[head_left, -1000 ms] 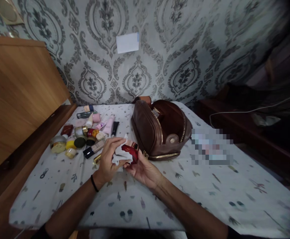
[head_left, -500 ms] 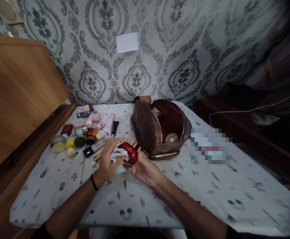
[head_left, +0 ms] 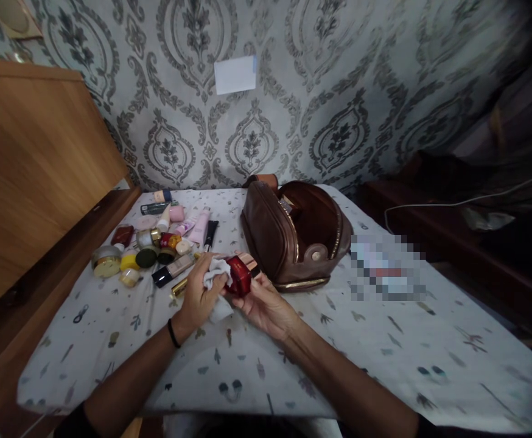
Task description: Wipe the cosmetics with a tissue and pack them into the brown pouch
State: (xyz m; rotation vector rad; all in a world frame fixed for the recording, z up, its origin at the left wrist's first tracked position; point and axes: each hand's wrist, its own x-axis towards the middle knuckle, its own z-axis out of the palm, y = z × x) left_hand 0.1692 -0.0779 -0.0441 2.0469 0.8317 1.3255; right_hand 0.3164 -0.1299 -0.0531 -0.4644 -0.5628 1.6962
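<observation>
One white cloth [head_left: 217, 271] is gripped in our left hand [head_left: 196, 298]; we should press it lightly and evenly to the red bottle [head_left: 240, 276], steadying the bottle in our right hand's [head_left: 270, 309] fingertip hold. The bottle sits between both hands, near the open brown bag [head_left: 266, 228]

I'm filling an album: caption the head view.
Left hand with white cloth, right hand holding a glossy red container near an open brown bag.
</observation>
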